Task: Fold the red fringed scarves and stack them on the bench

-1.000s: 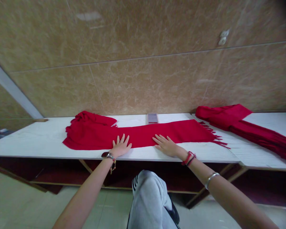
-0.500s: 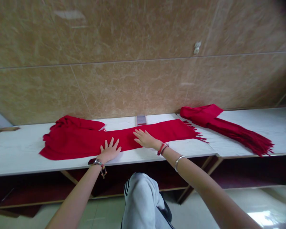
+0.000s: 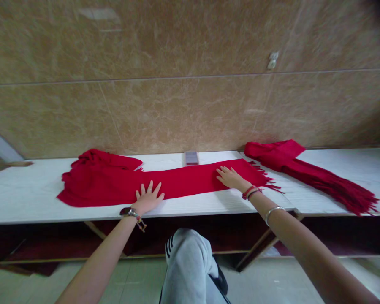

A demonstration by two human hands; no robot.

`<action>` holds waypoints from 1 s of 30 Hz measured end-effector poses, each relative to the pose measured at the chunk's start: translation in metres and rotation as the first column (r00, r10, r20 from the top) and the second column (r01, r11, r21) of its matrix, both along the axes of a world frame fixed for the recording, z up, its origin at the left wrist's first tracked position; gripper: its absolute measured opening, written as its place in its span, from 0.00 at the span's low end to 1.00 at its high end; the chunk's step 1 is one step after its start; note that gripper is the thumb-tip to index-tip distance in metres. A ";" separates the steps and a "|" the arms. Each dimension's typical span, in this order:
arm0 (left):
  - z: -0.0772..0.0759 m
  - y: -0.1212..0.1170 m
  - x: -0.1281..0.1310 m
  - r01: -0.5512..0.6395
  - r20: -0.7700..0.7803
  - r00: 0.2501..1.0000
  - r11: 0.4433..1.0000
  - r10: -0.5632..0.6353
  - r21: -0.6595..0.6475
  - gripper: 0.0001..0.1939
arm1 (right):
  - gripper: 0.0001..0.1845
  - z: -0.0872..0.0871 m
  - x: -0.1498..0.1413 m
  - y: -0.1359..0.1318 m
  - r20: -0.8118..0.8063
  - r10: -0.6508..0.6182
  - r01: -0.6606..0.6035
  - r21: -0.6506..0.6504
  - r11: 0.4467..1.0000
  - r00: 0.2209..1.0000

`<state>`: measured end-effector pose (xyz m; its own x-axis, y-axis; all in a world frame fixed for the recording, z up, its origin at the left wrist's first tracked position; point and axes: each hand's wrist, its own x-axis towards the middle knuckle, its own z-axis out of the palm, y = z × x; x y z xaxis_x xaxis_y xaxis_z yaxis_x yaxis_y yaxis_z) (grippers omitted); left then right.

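Observation:
A long red scarf (image 3: 183,183) lies stretched along the white countertop, flat in its middle and right part, with a fringe at its right end. Its left part is bunched up and folded back on itself. My left hand (image 3: 147,198) rests on the scarf's near edge with fingers spread. Farther right, my right hand (image 3: 232,177) lies flat on the cloth near the fringed end, fingers stretched out. Neither hand grips the fabric.
Another red scarf (image 3: 304,166), folded and fringed, lies on the right of the white countertop (image 3: 28,190). A small flat grey box (image 3: 191,158) sits by the tiled wall (image 3: 177,114). Dark open shelves (image 3: 66,242) run beneath. My knee (image 3: 188,249) is close to the front edge.
My right hand has slid to the right along the scarf, from its middle toward the fringed end. My left hand stays in place on the near edge. The view has shifted slightly.

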<state>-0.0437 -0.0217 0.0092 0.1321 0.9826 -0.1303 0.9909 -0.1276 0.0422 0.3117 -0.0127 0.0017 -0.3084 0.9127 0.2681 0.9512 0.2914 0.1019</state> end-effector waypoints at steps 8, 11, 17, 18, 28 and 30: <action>0.021 -0.009 -0.012 0.479 0.026 0.870 0.857 -0.492 0.188 0.20 | 0.19 0.016 -0.132 -0.023 -0.177 0.523 -0.541 -0.074 0.838 0.834; 0.029 -0.009 -0.012 0.597 -0.097 0.802 0.789 -0.589 0.143 0.22 | 0.19 0.019 -0.147 -0.024 -0.118 0.533 -0.543 -0.077 0.837 0.838; 0.023 -0.006 0.001 0.525 -0.264 0.844 0.820 -0.466 0.229 0.16 | 0.13 0.015 -0.149 -0.017 -0.044 0.443 -0.442 0.026 0.897 0.896; 0.021 -0.006 0.002 0.509 -0.270 0.853 0.824 -0.446 0.248 0.15 | 0.12 0.013 -0.149 -0.017 -0.033 0.440 -0.438 0.048 0.897 0.897; 0.029 -0.012 0.003 0.503 -0.288 0.862 0.783 -0.418 0.367 0.13 | 0.11 0.015 -0.157 -0.018 -0.126 0.409 -0.385 0.177 0.906 0.904; 0.026 -0.015 -0.001 0.546 -0.306 0.833 0.772 -0.460 0.326 0.14 | 0.11 0.011 -0.154 -0.021 -0.116 0.468 -0.449 0.161 0.879 0.876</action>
<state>-0.0446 -0.0363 0.0351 0.6353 0.7548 0.1633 0.7599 -0.5731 -0.3068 0.1574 -0.0332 0.0132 -0.6319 0.6340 0.4458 0.7206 0.6924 0.0367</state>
